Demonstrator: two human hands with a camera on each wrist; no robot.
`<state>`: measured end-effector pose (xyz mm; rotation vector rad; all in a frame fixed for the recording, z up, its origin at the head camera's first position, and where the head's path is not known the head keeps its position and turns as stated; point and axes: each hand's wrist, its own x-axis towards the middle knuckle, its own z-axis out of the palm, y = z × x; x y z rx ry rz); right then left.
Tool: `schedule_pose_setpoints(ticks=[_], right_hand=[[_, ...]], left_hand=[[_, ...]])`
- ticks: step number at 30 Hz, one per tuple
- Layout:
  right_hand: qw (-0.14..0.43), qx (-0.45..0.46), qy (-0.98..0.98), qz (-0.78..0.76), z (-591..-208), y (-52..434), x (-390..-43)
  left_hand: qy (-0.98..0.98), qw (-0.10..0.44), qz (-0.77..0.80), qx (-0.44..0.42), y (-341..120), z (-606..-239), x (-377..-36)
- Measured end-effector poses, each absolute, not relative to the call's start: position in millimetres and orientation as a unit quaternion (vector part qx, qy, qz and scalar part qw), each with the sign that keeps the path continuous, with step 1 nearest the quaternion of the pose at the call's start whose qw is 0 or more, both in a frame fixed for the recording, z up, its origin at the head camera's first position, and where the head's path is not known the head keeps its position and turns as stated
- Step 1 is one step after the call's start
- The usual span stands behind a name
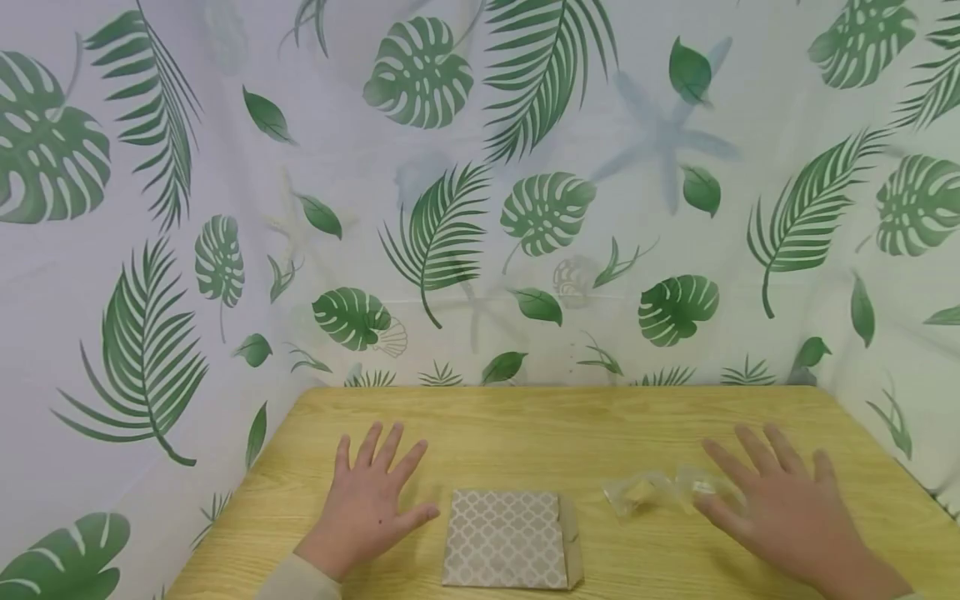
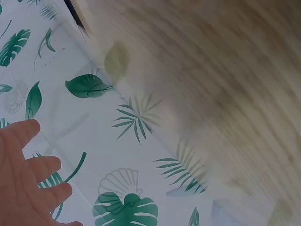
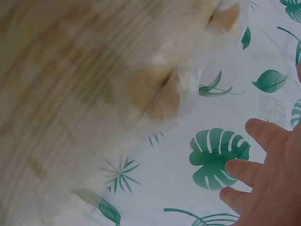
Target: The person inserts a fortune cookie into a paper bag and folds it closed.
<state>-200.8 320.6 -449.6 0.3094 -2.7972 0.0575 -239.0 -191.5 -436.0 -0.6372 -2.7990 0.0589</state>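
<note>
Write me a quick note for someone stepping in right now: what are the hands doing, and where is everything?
Left hand: open, fingers spread, flat on the wooden table, just left of the patterned paper bag.
Right hand: open, fingers spread, at the clear plastic wrapper; contact is unclear.
The bag lies flat between the hands, the wrapper to its right.
Done: nothing held or moved, as far as can be seen.
Left: probably picking up both items.

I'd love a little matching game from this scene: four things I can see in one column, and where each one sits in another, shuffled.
Things:
1. left hand
2. right hand
3. patterned paper bag
4. clear plastic wrapper

Places:
A. between the two hands, at the near table edge
B. flat on the table, left of the bag
C. under the fingertips of one hand
D. far right, fingers spread

Pairs: 1-B, 2-D, 3-A, 4-C
</note>
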Motion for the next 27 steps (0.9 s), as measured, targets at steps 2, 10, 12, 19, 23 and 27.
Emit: schedule_pose_setpoints(ticks=[2,10,12,19,23,27], right_hand=[[0.167,0.113,-0.979,0.028,-450,316,-200],[0.177,0.142,-0.973,0.052,-450,292,-203],[0.175,0.148,-0.972,0.055,-450,286,-204],[0.169,0.168,-0.968,0.075,-455,266,-206],[0.177,0.184,-0.962,0.099,-457,255,-207],[0.165,0.198,-0.957,0.136,-457,245,-207]], left_hand=[[-0.965,0.136,0.014,-0.223,-190,-438,-239],[-0.961,0.132,-0.024,-0.242,-176,-445,-236],[-0.96,0.121,-0.03,-0.249,-171,-447,-235],[-0.955,0.083,-0.039,-0.282,-150,-446,-231],[-0.952,0.063,-0.039,-0.297,-142,-446,-229],[-0.949,0.042,-0.032,-0.31,-136,-447,-228]])
